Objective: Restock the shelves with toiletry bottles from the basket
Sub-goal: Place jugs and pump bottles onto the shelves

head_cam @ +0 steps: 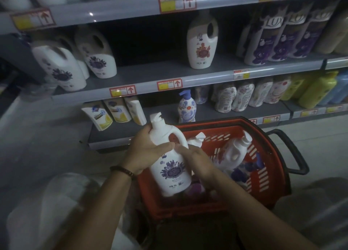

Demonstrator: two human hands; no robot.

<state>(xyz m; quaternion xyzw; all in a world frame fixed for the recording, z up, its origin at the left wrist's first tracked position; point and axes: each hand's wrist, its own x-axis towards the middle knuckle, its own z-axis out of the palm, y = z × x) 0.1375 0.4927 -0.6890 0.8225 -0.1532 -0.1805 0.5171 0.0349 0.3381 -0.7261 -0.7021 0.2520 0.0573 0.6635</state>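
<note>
A white pump bottle with a purple flower label [170, 167] is held over the red basket [271, 155]. My left hand [145, 148] grips its neck and shoulder from the left. My right hand [195, 161] holds its right side just below the handle. More white bottles [235, 152] lie inside the basket, one with a pump head beside the held bottle. On the middle shelf [150, 71] stand matching purple-label bottles [62, 69] at the left and one white bottle with a red emblem [201, 42] further right, with a gap between them.
Purple and white tall bottles [282, 37] fill the right of the middle shelf. The lower shelf [162, 116] carries yellow-label bottles, a blue patterned pump bottle [186, 106] and floral bottles. White plastic bags [56, 202] sit at lower left. The basket has a black handle [293, 152] at the right.
</note>
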